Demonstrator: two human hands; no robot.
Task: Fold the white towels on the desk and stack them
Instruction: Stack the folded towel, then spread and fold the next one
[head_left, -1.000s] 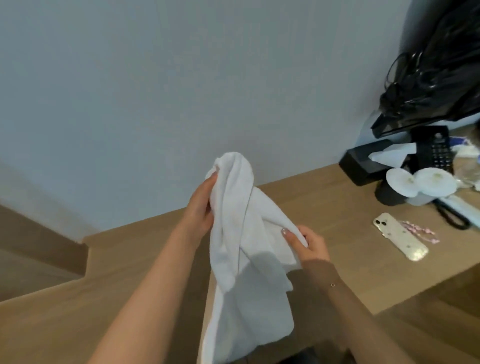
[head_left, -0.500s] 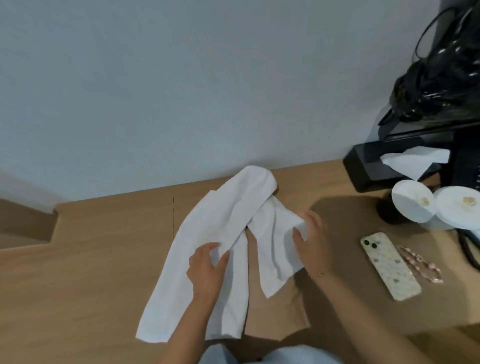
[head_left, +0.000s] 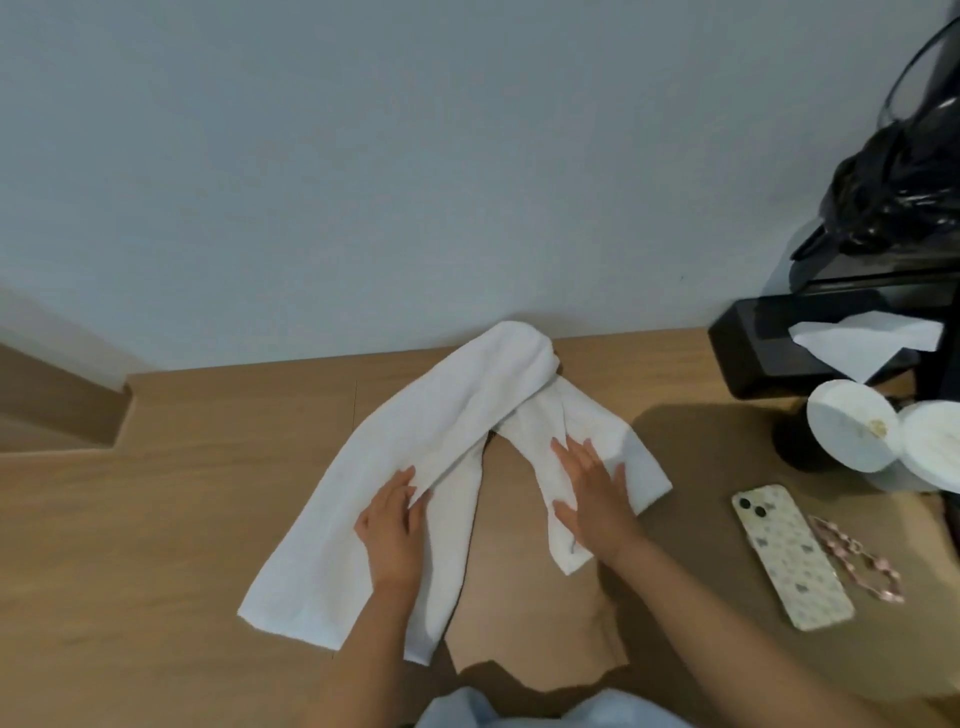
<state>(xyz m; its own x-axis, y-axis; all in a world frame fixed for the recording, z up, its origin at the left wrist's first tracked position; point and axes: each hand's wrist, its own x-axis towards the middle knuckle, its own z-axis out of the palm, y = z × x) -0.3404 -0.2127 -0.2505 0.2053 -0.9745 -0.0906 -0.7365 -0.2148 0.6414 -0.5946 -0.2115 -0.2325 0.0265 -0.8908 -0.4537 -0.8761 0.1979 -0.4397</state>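
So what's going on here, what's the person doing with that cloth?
A person is laying a white towel out on a wooden desk to fold it. The left hand and the right hand both rest flat on it. The towel lies bent in an upside-down V, not yet folded. A phone sits off to the right.

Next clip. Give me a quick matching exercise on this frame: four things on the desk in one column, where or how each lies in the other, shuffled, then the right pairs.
Things:
1. white towel
2. phone
3. tissue box
4. pink bead chain

States:
A. black, by the wall, a white tissue sticking out
B. spread in an upside-down V under both flat hands
C. face down, patterned case up
D. lying just right of the phone

Pairs: 1-B, 2-C, 3-A, 4-D

The left hand and right hand each press one arm of the towel.
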